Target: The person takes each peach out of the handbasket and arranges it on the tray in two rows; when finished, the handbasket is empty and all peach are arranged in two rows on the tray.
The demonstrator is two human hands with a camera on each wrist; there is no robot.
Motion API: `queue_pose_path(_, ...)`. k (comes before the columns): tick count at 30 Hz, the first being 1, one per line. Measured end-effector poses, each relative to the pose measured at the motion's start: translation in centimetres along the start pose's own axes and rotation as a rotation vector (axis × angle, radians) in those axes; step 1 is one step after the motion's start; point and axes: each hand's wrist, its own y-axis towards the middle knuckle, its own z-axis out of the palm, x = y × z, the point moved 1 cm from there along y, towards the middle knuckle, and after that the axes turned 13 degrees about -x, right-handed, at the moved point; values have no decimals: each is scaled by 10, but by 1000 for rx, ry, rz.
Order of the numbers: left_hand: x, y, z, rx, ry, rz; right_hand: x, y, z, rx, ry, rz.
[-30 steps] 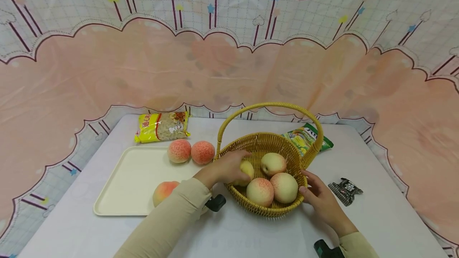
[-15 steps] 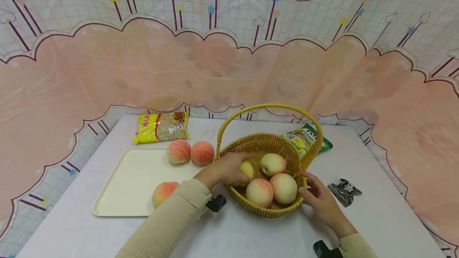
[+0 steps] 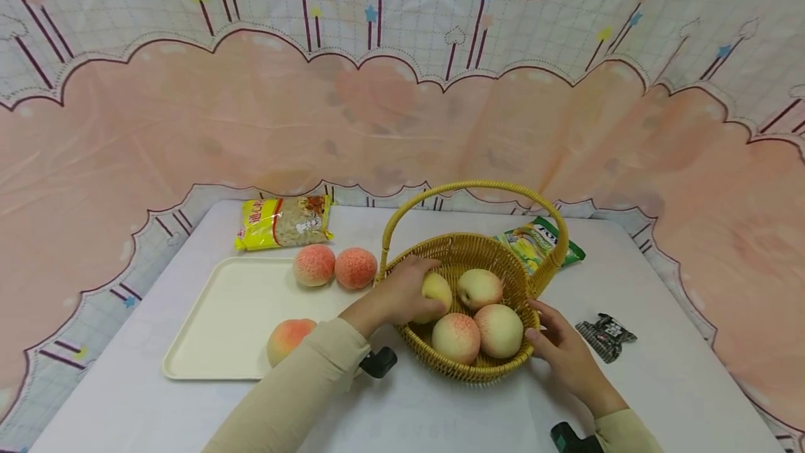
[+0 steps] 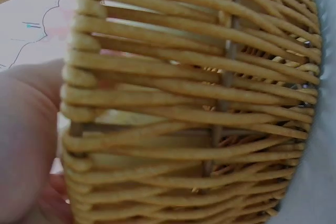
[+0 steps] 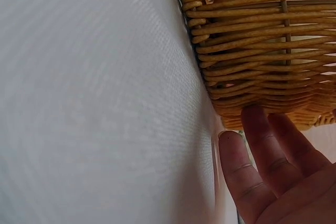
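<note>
Inside the yellow wicker basket [image 3: 462,247], my left hand [image 3: 405,292] grips a pale yellow peach [image 3: 437,293], fingers at its far side and thumb at its near side. Three other peaches lie in the basket: a pale one [image 3: 480,289], a blushed one [image 3: 455,338] and another [image 3: 498,331]. At the basket's right side, my right hand [image 3: 562,348] rests against the wicker. The right wrist view shows its fairly straight fingers [image 5: 268,150] touching the outer wall. In the left wrist view, the wicker wall [image 4: 194,98] hides the held peach almost wholly.
Left of the basket lies a cream tray [image 3: 214,320] with an orange-yellow peach [image 3: 289,340] partly behind the left sleeve. Two red peaches [image 3: 314,265] sit at its far right corner. A yellow pasta bag [image 3: 286,222], a green packet [image 3: 534,240] and a black wrapper [image 3: 606,335] lie around.
The pale yellow peach in my left hand has come up slightly and shows more between the fingers. My right hand stays against the basket.
</note>
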Motion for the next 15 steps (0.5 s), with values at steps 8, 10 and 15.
queue_pose_path(8,-2,-6,-1,-100,-134,55,0,1,-1,2,6,12)
queue_pose_path(10,-3,-7,-1,-118,-164,89,0,1,0,2,6,14)
queue_pose_path(15,-10,-11,-3,-146,-214,146,0,0,0,-1,1,5)
